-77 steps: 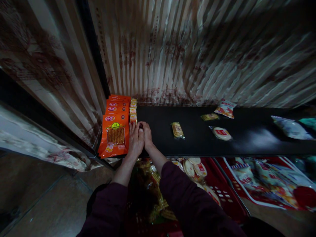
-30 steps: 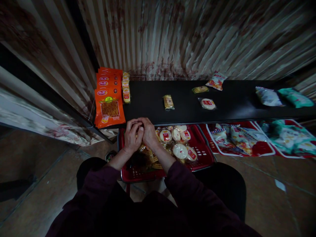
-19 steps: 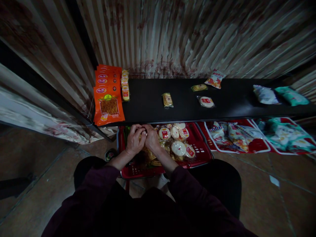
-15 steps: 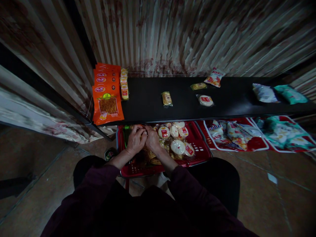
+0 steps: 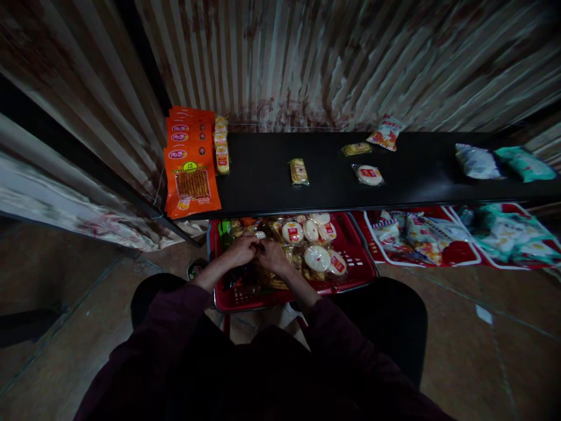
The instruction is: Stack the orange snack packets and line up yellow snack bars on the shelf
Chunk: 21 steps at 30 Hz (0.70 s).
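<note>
Close together over the left part of a red basket [image 5: 360, 263], my left hand [image 5: 241, 249] and my right hand [image 5: 270, 257] meet with curled fingertips. Both are closed, and whatever lies between the fingers is too dark and small to name. Under and around them are several wrapped snacks. White round crackers in clear wrappers [image 5: 317, 258] lie to the right of my right hand. Golden packaged biscuits [image 5: 279, 283] show below it, and a green packet [image 5: 225, 230] lies to the left of my left hand.
Above the basket runs a black shelf [image 5: 258, 193]. It bears orange snack bags [image 5: 193, 181], a column of small yellow packs [image 5: 221, 146], a wrapped biscuit [image 5: 298, 171], a white cracker [image 5: 369, 174] and teal and pale bags at right. More red baskets [image 5: 456, 254] stand beneath.
My hands have drawn back slightly toward me, away from the shelf's edge, and stay together. More snacks at the back left of the basket show. The view has shifted a little.
</note>
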{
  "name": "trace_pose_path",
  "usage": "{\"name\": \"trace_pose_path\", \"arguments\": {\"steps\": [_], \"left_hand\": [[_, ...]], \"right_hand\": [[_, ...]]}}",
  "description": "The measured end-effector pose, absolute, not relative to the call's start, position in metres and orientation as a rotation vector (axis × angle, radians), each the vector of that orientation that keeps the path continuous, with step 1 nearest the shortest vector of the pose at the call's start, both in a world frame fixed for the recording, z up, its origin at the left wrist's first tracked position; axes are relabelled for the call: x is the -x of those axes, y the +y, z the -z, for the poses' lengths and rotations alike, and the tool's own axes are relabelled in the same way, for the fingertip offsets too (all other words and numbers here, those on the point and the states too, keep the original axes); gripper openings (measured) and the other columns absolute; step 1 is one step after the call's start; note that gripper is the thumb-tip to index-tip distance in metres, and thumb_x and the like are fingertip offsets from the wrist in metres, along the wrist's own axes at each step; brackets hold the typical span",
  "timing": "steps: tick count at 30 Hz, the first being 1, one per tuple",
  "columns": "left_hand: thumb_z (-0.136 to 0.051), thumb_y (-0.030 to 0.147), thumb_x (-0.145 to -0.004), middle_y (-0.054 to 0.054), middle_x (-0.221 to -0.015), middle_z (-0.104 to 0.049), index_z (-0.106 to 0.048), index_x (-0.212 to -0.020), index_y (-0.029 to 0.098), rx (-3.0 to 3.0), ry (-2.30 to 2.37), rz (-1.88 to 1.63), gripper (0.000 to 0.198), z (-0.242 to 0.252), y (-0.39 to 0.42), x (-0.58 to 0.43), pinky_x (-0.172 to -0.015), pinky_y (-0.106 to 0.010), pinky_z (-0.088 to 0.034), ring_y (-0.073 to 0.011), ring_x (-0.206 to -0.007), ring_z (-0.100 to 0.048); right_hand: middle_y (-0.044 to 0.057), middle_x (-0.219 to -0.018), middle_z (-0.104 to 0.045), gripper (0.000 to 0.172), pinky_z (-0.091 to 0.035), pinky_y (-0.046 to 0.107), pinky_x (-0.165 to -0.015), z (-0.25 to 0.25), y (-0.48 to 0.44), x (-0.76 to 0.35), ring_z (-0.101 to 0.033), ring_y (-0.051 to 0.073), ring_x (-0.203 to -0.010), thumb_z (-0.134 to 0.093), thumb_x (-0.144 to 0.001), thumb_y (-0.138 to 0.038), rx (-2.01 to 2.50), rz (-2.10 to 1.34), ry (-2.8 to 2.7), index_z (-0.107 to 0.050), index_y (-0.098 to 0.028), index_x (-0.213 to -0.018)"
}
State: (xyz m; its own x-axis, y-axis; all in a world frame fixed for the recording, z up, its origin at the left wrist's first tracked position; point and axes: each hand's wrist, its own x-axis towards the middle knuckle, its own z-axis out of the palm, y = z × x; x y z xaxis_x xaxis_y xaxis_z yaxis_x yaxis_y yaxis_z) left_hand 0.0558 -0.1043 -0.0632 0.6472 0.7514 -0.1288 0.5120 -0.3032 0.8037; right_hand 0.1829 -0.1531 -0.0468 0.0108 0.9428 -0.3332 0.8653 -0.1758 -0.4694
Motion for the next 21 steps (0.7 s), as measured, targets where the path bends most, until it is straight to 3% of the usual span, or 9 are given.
{"name": "trace_pose_path", "arguments": {"steps": [9,13,17,21], "left_hand": [[-0.057,0.01,-0.063,-0.009,-0.103,-0.064,-0.058,-0.096,0.017,-1.939,0.788,-0.011,0.034,0.058,-0.114,-0.049,-0.084,-0.029,-0.045,-0.0227,-0.095,-0.06],[-0.07,0.025,-0.06,-0.016,-0.123,-0.056,-0.05,-0.112,0.014,-2.005,0.768,0.115,0.057,0.058,-0.12,-0.051,-0.096,-0.034,-0.04,-0.0305,-0.115,-0.053],[-0.075,0.029,-0.057,-0.018,-0.135,-0.047,-0.042,-0.122,0.015,-2.101,0.756,0.139,0.075,0.061,-0.128,-0.057,-0.101,-0.037,-0.037,-0.0328,-0.124,-0.045],[-0.068,0.023,-0.062,-0.021,-0.131,-0.049,-0.041,-0.125,0.013,-2.165,0.822,0.123,0.069,0.061,-0.134,-0.063,-0.099,-0.039,-0.038,-0.0336,-0.122,-0.048]], "right_hand": [[0.014,-0.097,-0.071,0.024,-0.042,0.022,-0.071,0.04,-0.153,-0.192,-0.065,0.019,-0.086,-0.049,-0.081,-0.014,2.178,-0.981,-1.999,-0.067,-0.011,-0.097],[0.012,-0.1,-0.07,0.027,-0.043,0.021,-0.074,0.037,-0.152,-0.193,-0.065,0.018,-0.089,-0.047,-0.08,-0.012,2.137,-1.017,-2.054,-0.066,-0.012,-0.099],[0.01,-0.102,-0.071,0.03,-0.044,0.021,-0.078,0.037,-0.152,-0.195,-0.064,0.018,-0.093,-0.05,-0.075,-0.006,2.066,-1.11,-2.041,-0.068,-0.013,-0.098],[0.009,-0.102,-0.071,0.031,-0.045,0.021,-0.083,0.043,-0.154,-0.199,-0.064,0.017,-0.095,-0.052,-0.073,-0.005,2.012,-1.16,-1.896,-0.068,-0.016,-0.097]]}}
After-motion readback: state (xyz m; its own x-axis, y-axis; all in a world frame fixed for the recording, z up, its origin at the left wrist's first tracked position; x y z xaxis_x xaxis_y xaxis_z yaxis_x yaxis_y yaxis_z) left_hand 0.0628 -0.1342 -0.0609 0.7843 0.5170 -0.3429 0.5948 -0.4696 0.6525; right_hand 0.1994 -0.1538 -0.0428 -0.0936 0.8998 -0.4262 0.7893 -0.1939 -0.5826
